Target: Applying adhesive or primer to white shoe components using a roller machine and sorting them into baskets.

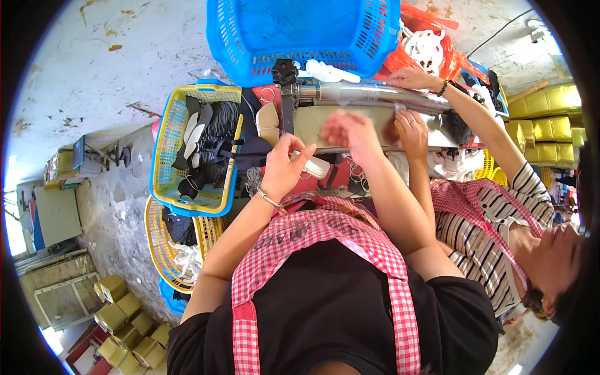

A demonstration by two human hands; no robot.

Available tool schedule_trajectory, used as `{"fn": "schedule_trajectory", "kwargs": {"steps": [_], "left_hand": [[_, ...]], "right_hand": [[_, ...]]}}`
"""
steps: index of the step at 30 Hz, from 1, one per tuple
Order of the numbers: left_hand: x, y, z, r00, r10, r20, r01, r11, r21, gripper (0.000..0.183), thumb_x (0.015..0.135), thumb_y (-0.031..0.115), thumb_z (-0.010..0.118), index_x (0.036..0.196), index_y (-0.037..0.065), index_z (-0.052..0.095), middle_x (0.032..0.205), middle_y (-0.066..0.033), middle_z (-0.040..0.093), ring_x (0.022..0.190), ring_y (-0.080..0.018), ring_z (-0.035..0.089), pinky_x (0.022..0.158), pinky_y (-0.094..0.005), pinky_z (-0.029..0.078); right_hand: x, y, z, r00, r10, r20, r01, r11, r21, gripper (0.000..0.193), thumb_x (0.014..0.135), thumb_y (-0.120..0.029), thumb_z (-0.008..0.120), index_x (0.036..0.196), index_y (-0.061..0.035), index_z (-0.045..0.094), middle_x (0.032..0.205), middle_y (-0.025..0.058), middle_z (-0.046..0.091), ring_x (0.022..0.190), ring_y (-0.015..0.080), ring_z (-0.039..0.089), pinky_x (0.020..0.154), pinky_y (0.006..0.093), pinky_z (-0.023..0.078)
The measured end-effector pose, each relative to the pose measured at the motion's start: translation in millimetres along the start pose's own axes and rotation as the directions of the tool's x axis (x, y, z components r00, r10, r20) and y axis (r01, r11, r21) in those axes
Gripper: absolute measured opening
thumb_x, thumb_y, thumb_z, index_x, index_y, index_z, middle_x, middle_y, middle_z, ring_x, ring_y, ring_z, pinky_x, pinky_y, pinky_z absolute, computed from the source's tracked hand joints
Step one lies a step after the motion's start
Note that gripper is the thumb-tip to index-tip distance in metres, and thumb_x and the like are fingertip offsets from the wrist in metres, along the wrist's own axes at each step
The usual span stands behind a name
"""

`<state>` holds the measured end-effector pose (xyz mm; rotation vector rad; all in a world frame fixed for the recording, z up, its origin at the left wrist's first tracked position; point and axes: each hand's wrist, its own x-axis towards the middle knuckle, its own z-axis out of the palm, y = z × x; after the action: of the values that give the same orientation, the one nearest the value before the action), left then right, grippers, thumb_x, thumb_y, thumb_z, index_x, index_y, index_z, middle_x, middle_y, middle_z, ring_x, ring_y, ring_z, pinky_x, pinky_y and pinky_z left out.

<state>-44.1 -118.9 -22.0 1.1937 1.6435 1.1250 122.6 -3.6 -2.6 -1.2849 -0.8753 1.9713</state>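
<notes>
My left hand (284,167) is closed, thumb against fingers, at the front edge of a machine. From its fingertips sticks out a small white rounded piece (317,167), perhaps a strap or pad. Motion smears my right hand (350,132), raised over the machine's beige belt (312,122); its fingers are not clear and nothing shows in it. A shiny metal roller (350,92) runs behind the belt, with a black star knob (285,71) at its left end. Next to my left hand, a beige padded piece (267,120) lies by black fabric.
At my right a co-worker in a striped shirt rests one hand (414,128) by the belt, the other (412,79) by the roller. A blue basket (222,37) stands behind. Left are a yellow-and-blue basket (161,156) of dark pieces and a yellow basket (152,234).
</notes>
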Motion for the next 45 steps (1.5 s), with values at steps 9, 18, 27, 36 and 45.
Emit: {"fn": "schedule_trajectory", "kwargs": {"steps": [9,18,27,36,45], "left_hand": [[5,4,0,0.997,-0.021,-0.074,0.009,0.988,-0.154,0.027,0.091,0.022,0.072,0.103,0.000,0.063,0.081,-0.0049,0.066,0.070,-0.0078,0.057,0.063,-0.0242,0.047],[2,-4,2,0.992,0.015,0.122,0.015,0.971,-0.240,0.021,0.093,0.016,0.068,0.107,0.000,0.064,0.080,-0.0008,0.065,0.073,-0.0058,0.060,0.064,-0.0215,0.048],[-2,-6,6,0.974,-0.097,0.206,0.148,0.958,-0.247,0.025,0.094,0.012,0.065,0.116,0.000,0.060,0.082,-0.0019,0.064,0.072,-0.0064,0.061,0.063,-0.0215,0.050],[-9,-4,4,0.974,-0.093,0.206,0.146,0.955,-0.257,0.022,0.094,0.010,0.065,0.113,0.000,0.061,0.084,-0.0021,0.065,0.075,-0.0064,0.062,0.066,-0.0221,0.051],[-21,12,7,0.969,-0.126,0.214,0.190,0.930,-0.314,0.021,0.095,0.015,0.066,0.110,0.000,0.064,0.086,-0.0013,0.066,0.076,-0.0061,0.061,0.067,-0.0221,0.050]], "right_hand": [[-25,7,8,0.849,-0.340,0.405,0.528,0.530,-0.663,0.017,0.086,-0.015,0.073,0.092,0.0008,0.069,0.075,0.0045,0.067,0.060,0.0105,0.060,0.052,0.0259,0.046],[18,6,-21,0.992,-0.004,-0.124,-0.032,0.957,-0.290,0.019,0.087,-0.017,0.074,0.094,-0.0031,0.064,0.075,0.0049,0.066,0.052,0.0071,0.056,0.044,0.0195,0.041],[30,6,-14,0.958,-0.089,-0.271,0.049,0.987,-0.150,0.016,0.089,-0.011,0.072,0.094,-0.0008,0.062,0.077,0.0071,0.068,0.056,0.0069,0.060,0.045,0.0174,0.045],[-3,2,-22,0.933,-0.316,-0.175,0.145,0.772,-0.618,0.012,0.085,-0.011,0.076,0.091,-0.0034,0.068,0.082,0.0053,0.068,0.063,0.0133,0.064,0.056,0.0264,0.052],[-44,20,-12,0.687,-0.669,0.283,0.422,0.051,-0.905,0.007,0.081,-0.012,0.071,0.088,-0.0120,0.069,0.091,0.0081,0.061,0.088,0.0312,0.063,0.071,0.0431,0.053]]}}
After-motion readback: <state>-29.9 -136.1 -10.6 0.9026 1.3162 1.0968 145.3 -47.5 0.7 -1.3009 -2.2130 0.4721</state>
